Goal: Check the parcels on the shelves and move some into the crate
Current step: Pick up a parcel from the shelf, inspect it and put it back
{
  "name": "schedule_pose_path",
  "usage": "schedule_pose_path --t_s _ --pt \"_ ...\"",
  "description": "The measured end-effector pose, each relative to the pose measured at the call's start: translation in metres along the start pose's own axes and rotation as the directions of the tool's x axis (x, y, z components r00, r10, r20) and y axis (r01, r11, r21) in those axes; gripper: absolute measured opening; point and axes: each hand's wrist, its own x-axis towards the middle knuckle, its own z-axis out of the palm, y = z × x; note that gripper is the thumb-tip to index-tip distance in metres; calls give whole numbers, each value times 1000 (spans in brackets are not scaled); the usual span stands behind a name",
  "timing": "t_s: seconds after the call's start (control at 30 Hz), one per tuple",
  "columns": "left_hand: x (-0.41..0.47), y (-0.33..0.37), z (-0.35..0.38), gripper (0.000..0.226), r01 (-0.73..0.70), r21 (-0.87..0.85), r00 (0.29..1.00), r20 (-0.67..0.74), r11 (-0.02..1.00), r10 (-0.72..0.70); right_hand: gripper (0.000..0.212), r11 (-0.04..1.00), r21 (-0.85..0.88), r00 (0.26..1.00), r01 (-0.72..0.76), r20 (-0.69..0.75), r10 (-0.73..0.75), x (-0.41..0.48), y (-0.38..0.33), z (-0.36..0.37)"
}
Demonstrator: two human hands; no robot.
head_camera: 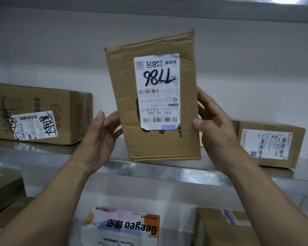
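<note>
A tall brown cardboard parcel [188, 103] stands upright in front of me, its white shipping label facing me upside down with "7786" handwritten in black marker. My left hand [100, 139] presses against the parcel's lower left side, fingers behind it. The right edge is gripped by my right hand [215, 128], thumb on the front face. The parcel is held just above the metal shelf [43, 153]. No crate is in view.
On the same shelf a large brown box [61, 103] with a scribbled label lies at the left, and a smaller labelled box [272, 142] at the right. Below are a white "Deeyeo" package [121, 226], a brown box [220, 228] and more boxes at the left.
</note>
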Motion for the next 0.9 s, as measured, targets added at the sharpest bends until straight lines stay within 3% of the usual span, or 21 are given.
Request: schedule_pose_path --t_s 0.13,0.2,0.33,0.43,0.5,0.57,0.7,0.83,0.9 --pt "3 -2 0 49 -3 -56 999 -42 998 1 82 994 -84 997 76 -4 -77 -3 6 0" --pt "3 -8 -6 36 -5 -83 991 -136 997 -6 85 994 -89 997 62 -32 -65 -6 9 0" --pt "1 -9 -8 42 74 64 972 -228 995 -58 72 982 -186 997 32 -60 -44 -19 15 2" --pt "2 -1 3 27 104 80 975 -206 991 -86 69 959 -283 999 28 -30 -38 -30 26 -3" --pt "2 -1 3 79 104 76 979 -181 992 -89 81 968 -251 999 -25 -29 18 -35 29 -4" --pt "5 -3 1 103 86 40 972 -223 995 -75 91 977 -211 999 -36 -24 32 -36 30 -4" --pt "5 -8 -4 101 36 62 974 -226 997 -21 117 987 -116 992 -108 45 114 -33 31 -7" --pt "3 -7 -4 121 33 65 973 -230 997 -17 118 957 -286 998 44 46 -33 -32 26 -6" --pt "3 -6 -3 119 43 48 974 -226 998 -31 138 938 -329 994 107 70 -89 -30 24 -8"
